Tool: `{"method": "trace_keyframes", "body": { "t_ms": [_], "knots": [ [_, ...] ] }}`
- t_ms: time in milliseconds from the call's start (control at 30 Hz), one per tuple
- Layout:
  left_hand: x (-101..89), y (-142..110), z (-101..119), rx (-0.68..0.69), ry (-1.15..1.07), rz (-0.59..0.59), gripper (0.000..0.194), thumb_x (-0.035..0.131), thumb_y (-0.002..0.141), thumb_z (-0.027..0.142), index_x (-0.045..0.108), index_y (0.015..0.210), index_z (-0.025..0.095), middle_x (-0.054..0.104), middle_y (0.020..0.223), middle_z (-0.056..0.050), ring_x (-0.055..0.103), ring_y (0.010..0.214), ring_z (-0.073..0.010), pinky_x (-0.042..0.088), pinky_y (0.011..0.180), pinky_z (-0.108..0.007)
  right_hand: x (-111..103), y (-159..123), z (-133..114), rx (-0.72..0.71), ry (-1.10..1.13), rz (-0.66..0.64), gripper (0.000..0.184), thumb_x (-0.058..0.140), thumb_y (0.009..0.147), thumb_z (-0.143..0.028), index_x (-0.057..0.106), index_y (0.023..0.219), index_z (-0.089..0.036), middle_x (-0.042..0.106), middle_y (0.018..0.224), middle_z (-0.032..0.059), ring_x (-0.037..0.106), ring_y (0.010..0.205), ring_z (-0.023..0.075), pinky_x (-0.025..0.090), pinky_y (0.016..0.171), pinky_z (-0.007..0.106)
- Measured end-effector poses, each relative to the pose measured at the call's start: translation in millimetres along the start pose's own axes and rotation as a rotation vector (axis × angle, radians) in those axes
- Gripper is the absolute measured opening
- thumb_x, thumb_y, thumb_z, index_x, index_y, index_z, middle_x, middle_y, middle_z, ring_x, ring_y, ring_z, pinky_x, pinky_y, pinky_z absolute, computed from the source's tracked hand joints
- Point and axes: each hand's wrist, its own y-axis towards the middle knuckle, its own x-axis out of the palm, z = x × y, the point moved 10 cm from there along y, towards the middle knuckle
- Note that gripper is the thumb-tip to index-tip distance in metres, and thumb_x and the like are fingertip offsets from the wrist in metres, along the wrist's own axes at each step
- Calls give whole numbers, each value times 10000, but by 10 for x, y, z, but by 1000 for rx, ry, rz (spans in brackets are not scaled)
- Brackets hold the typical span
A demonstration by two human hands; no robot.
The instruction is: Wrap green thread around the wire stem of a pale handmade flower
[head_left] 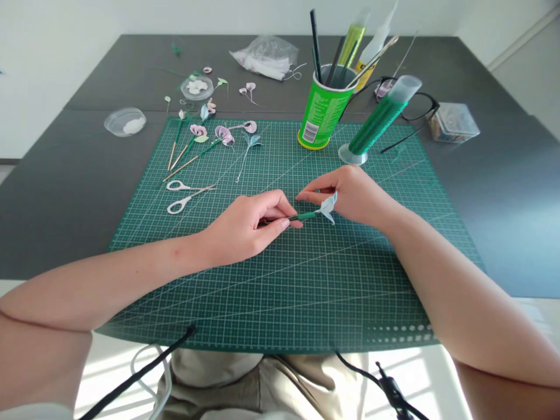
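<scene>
Over the middle of the green cutting mat [289, 280], my left hand [245, 224] is closed round a thin stick wrapped in green tape [301, 216]. At the stick's right end sits a small pale blue paper flower [328, 205]. My right hand [350, 192] pinches at that flower end, fingers pressed together. Both hands rest low on the mat, almost touching each other.
White-handled scissors [186, 195] lie left of my hands. Several finished paper flowers on stems [205, 140] lie at the mat's far left. A green cup of tools [321, 114], a tube of green strips [378, 119], glasses [420, 105], a clear box [452, 122], small dishes [125, 121] and a plastic bag [266, 55] stand behind.
</scene>
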Motion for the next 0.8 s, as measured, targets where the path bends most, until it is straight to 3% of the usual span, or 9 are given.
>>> {"method": "trace_keyframes", "body": {
  "t_ms": [67,167,267,400,567,700,800],
  "knots": [
    [-35,-4,7,3,-16,42,53,611,996,209,575,959,219,862,1016,-55,578,480,-101,330,474,-270,27,5,48,42,-9,-42,206,734,909,-290,878,843,-158,751,687,49,562,603,138,408,598,311],
    [-74,-16,35,27,-28,92,56,623,1002,224,573,976,222,860,1029,-63,737,683,-161,378,514,-270,37,3,81,81,-13,-76,172,729,902,-237,888,891,-170,802,773,59,629,649,162,437,612,313],
    [-90,-27,47,47,-13,112,55,624,1009,238,574,1025,224,860,1024,-67,793,818,-202,404,535,-269,35,2,72,80,-16,-88,160,726,888,-167,885,884,-184,821,824,52,678,710,179,459,644,308],
    [-104,-48,60,82,83,139,101,630,1015,249,584,1102,228,862,1057,-59,783,726,-182,466,571,-281,34,2,46,50,-2,-92,141,734,887,-186,867,842,-182,779,729,25,615,652,147,430,618,294],
    [-120,-97,189,197,183,185,124,636,1010,195,660,1130,217,843,1158,-55,817,1083,-233,610,795,-280,58,-2,31,34,22,-119,174,728,901,-258,848,807,-175,758,716,37,588,654,142,398,600,290],
    [-149,-128,288,290,243,224,180,645,1022,181,720,1183,204,834,1216,-47,812,1117,-210,636,942,-266,72,-9,0,13,2,-147,184,701,900,-235,837,806,-155,725,691,38,540,632,126,375,606,290],
    [-169,-131,300,333,257,242,222,659,1019,193,745,1223,206,833,1233,-37,809,1131,-206,643,985,-260,62,-10,35,47,-12,-150,214,746,896,-314,834,823,-133,706,684,41,513,625,124,351,588,289]
  ]
}}
